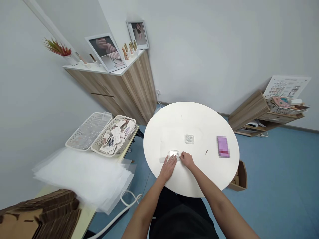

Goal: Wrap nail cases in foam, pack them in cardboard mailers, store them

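On the round white table, my left hand lies with fingers stretched out over the near edge of a small clear-edged case. Under and beside it runs a thin translucent sheet. My right hand is closed just to the right of the case, its fingertips pinching the sheet's right end; the exact grip is too small to see clearly. A second small clear case with several little pieces inside lies a little farther off. Off to the right rests a pixelated purple item.
Left of the table, a side table holds a basket of small cards, a basket of clear packaging, stacked translucent sheets and folded cardboard. A wooden cabinet stands behind; a cardboard box sits on the floor at right.
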{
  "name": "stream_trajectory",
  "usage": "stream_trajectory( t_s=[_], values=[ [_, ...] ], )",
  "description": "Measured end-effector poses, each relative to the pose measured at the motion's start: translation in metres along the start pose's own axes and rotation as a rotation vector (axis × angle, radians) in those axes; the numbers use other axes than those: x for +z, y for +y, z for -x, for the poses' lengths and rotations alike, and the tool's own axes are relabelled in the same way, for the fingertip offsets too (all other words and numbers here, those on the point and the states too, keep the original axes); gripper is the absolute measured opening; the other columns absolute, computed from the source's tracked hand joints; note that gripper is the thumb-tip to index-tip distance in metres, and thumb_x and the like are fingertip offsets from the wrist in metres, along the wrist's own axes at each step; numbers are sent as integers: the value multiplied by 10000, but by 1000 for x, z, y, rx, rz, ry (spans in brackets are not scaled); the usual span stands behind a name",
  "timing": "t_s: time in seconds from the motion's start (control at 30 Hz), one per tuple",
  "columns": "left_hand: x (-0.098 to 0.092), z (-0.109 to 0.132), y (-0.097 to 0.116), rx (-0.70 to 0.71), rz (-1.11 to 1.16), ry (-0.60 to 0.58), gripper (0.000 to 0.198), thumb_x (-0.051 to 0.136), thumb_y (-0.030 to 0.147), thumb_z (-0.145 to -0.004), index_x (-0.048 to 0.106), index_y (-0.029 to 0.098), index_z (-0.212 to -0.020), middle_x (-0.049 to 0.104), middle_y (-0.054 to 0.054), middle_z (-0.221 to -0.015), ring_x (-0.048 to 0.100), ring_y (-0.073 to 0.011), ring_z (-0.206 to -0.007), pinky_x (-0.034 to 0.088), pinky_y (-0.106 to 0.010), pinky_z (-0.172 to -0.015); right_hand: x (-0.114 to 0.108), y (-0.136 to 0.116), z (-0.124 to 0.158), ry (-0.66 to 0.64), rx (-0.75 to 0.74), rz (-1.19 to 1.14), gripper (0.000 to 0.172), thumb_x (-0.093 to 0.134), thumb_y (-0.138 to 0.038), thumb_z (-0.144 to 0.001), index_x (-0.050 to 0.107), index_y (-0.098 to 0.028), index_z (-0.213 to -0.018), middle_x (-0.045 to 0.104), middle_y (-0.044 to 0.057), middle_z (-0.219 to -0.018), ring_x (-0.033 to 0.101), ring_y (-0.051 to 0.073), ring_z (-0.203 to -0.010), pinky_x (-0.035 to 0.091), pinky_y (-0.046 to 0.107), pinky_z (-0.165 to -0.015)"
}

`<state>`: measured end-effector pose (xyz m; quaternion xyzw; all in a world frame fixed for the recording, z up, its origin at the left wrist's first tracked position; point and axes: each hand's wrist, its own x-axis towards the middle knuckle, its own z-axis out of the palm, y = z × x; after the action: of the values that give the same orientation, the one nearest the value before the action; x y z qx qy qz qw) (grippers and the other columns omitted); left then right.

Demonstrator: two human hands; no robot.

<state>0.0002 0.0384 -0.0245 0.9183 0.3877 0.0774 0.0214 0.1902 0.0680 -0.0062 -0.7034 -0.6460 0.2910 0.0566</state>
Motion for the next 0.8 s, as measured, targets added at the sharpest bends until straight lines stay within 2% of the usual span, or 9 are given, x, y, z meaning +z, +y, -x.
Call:
stream_trajectory(
  t_s=[0.07,0.13,0.2,0.27,0.33,0.5,0.67,0.73,0.8],
  values=[
    [7,2,-2,-18,-32,-14,575,303,66,-916,303,185,-1478,375,-82,-1530,286,-242,-1432,209,-512,-1161,1,0,5,113,-138,100,101,482,-180,-891,579,-188,-917,656,65,-946,567,209,-900,377,321,-809],
    [13,3,-9,-25,-39,-25,597,286,53,-918,258,180,-1500,344,-78,-1547,270,-237,-1441,229,-486,-1163,4,-1,10,198,-349,200,222,439,-119,-887,588,-183,-1039,641,100,-1106,538,233,-1066,348,390,-960],
    [17,3,-16,-5,-25,-38,602,282,47,-922,245,188,-1506,344,-66,-1548,279,-221,-1438,270,-443,-1151,9,1,14,204,-544,265,325,426,-112,-890,563,-174,-1178,594,121,-1261,470,245,-1225,258,452,-1089],
    [18,1,-23,12,-2,-48,597,296,58,-931,242,200,-1508,365,-63,-1537,304,-211,-1428,312,-426,-1129,16,3,15,184,-636,308,410,462,-164,-891,505,-144,-1298,529,145,-1369,399,263,-1324,203,490,-1143],
    [20,-2,-29,30,23,-50,587,314,67,-935,256,208,-1502,399,-69,-1517,341,-208,-1410,348,-422,-1102,25,6,13,179,-643,343,490,486,-189,-881,455,-111,-1363,488,166,-1418,381,281,-1353,222,502,-1149],
    [19,-13,-38,76,98,-57,565,344,44,-903,349,179,-1451,492,-102,-1447,445,-224,-1343,414,-417,-1041,34,8,1,171,-621,399,489,385,-64,-864,489,-98,-1341,536,176,-1378,463,260,-1309,319,476,-1117],
    [0,-28,-47,94,272,-61,575,446,40,-808,419,153,-1371,546,-138,-1362,501,-255,-1273,439,-428,-1037,15,-4,-5,62,-611,358,464,456,-97,-817,525,-74,-1275,530,212,-1367,478,272,-1293,327,458,-1109],
    [-11,-31,-49,51,348,-84,571,485,57,-781,438,189,-1335,541,-119,-1330,547,-253,-1195,491,-416,-968,4,-10,-4,10,-593,338,432,469,-100,-804,542,-97,-1230,572,196,-1312,513,260,-1251,334,450,-1094],
    [-21,-32,-49,13,391,-112,528,509,87,-777,464,215,-1287,542,-94,-1260,609,-224,-1037,542,-369,-838,-5,-14,-1,-42,-568,324,372,471,-94,-804,562,-118,-1164,638,158,-1180,575,240,-1145,350,428,-1068]
  ],
)
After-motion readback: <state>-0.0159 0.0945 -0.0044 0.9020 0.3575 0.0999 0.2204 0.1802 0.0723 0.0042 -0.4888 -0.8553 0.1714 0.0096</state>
